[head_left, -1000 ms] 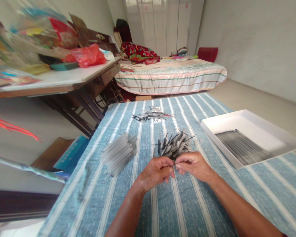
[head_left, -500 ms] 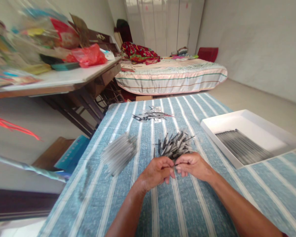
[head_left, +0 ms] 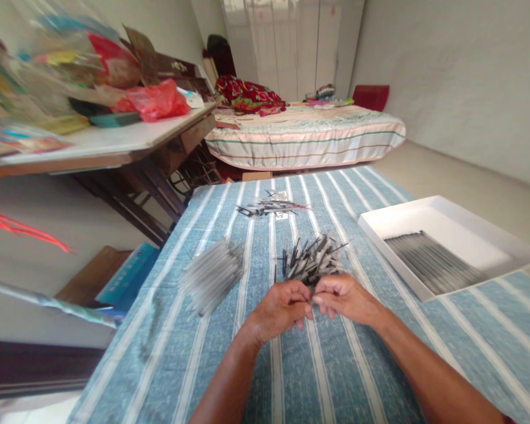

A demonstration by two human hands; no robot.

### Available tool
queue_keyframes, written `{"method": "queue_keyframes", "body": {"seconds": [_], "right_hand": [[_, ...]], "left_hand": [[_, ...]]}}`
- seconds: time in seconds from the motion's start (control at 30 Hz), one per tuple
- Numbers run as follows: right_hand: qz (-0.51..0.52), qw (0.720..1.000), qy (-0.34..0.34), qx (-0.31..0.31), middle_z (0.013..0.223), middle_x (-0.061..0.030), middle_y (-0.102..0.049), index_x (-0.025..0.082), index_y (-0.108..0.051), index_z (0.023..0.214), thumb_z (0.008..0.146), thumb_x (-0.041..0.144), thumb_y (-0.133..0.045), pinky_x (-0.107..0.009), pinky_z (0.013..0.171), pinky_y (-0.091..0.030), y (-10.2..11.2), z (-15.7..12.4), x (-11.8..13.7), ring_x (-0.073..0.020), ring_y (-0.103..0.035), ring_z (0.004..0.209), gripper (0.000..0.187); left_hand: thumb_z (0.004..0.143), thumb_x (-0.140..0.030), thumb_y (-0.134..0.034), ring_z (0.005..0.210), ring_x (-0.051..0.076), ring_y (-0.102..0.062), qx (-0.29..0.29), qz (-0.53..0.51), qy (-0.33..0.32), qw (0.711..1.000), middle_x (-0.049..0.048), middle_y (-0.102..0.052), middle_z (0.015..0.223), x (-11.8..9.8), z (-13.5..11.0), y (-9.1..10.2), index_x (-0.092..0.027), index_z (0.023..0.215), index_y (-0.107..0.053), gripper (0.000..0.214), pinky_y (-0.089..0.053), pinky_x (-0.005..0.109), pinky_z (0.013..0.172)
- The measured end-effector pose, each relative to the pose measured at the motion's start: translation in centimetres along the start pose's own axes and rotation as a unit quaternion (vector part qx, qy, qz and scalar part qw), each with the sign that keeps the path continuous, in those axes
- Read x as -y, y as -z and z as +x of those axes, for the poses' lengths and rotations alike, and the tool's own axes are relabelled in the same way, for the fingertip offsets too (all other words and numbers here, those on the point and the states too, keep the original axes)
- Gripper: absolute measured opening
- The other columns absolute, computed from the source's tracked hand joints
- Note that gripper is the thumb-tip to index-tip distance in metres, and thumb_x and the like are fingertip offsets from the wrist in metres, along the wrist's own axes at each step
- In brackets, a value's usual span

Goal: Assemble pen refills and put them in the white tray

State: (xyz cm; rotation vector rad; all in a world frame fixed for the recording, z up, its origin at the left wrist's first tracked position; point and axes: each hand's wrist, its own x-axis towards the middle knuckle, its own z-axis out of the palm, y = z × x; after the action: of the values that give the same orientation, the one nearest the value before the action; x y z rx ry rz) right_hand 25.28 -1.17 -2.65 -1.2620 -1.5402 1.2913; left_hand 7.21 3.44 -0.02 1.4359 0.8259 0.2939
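Note:
My left hand (head_left: 287, 304) and my right hand (head_left: 345, 299) meet fingertip to fingertip above the striped cloth. Both are closed in a pinch, and whatever lies between the fingers is too small and hidden to name. Just beyond the fingertips is a loose pile of small black and clear slender pieces (head_left: 314, 257). To the left lies a neat stack of translucent grey tubes (head_left: 214, 272), side by side on a slant. A smaller heap of thin black and clear pieces (head_left: 271, 206), with a bit of red, lies farther back, partly over a printed label.
At the right stands a white open box (head_left: 428, 218) with a row of dark slim rods (head_left: 435, 262) inside. The blue striped cloth (head_left: 168, 347) covers the table. A cluttered side table (head_left: 128, 144) stands left, and a bed (head_left: 309, 138) behind.
My right fingers have shifted slightly at the pinch, and the dark bit seen between the fingertips is now hidden. The piles and the box stay in place.

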Motion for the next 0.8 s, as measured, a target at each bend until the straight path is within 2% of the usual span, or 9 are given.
{"method": "queue_keyframes", "body": {"seconds": [0.1,0.23,0.37,0.5,0.63,0.8], "right_hand": [[-0.044,0.999,-0.007,-0.016,0.046,0.0016,-0.055,0.016,-0.051,0.056,0.085,0.045,-0.046,-0.017,0.036,-0.035,-0.19,0.00,0.07,-0.0066,-0.047,0.035,0.041],[-0.017,1.000,-0.004,-0.008,0.050,0.0031,-0.057,0.017,-0.057,0.069,0.079,0.044,-0.056,-0.017,0.038,-0.038,-0.16,-0.04,0.19,-0.0073,-0.048,0.038,0.029],[-0.043,0.998,-0.032,-0.021,0.042,0.0028,-0.052,0.016,-0.052,0.056,0.084,0.047,-0.046,-0.016,0.034,-0.033,-0.14,-0.10,0.25,-0.0063,-0.044,0.033,0.042],[-0.025,0.999,-0.027,-0.004,0.048,0.0035,-0.055,0.016,-0.056,0.066,0.079,0.045,-0.055,-0.017,0.037,-0.036,-0.21,-0.13,0.30,-0.0072,-0.047,0.037,0.031],[-0.038,0.998,-0.054,-0.012,0.042,0.0032,-0.051,0.016,-0.052,0.057,0.083,0.049,-0.045,-0.017,0.034,-0.033,-0.22,-0.12,0.30,-0.0071,-0.045,0.032,0.043],[-0.021,0.999,-0.042,0.003,0.047,0.0038,-0.055,0.016,-0.054,0.065,0.079,0.048,-0.054,-0.017,0.036,-0.036,-0.11,-0.14,0.31,-0.0075,-0.047,0.036,0.035]], "left_hand": [[0.068,-0.015,-0.054,0.045,0.007,-0.051,-0.004,-0.004,-0.001,1.000,-0.0012,-0.063,0.064,-0.13,-0.06,-0.02,-0.015,0.080,-0.055,0.011,-0.028,0.017,0.038],[0.068,-0.015,-0.055,0.044,0.007,-0.051,-0.004,-0.002,0.004,1.000,-0.0012,-0.063,0.064,-0.19,-0.07,0.00,-0.015,0.077,-0.055,0.010,-0.028,0.018,0.038],[0.068,-0.015,-0.055,0.045,0.007,-0.051,0.002,-0.009,-0.001,1.000,-0.0012,-0.064,0.064,-0.05,-0.07,-0.04,-0.015,0.080,-0.055,0.011,-0.029,0.018,0.039],[0.069,-0.015,-0.054,0.044,0.007,-0.050,-0.003,0.006,-0.002,1.000,-0.0017,-0.063,0.063,0.00,-0.08,-0.11,-0.015,0.078,-0.055,0.009,-0.029,0.018,0.039],[0.069,-0.015,-0.054,0.045,0.007,-0.050,0.001,-0.004,-0.010,1.000,-0.0014,-0.063,0.064,-0.02,-0.08,-0.12,-0.015,0.079,-0.054,0.010,-0.028,0.017,0.039],[0.068,-0.014,-0.055,0.045,0.007,-0.051,0.000,-0.001,-0.006,1.000,-0.0013,-0.063,0.064,0.03,-0.05,-0.04,-0.015,0.077,-0.055,0.009,-0.029,0.017,0.039]]}}
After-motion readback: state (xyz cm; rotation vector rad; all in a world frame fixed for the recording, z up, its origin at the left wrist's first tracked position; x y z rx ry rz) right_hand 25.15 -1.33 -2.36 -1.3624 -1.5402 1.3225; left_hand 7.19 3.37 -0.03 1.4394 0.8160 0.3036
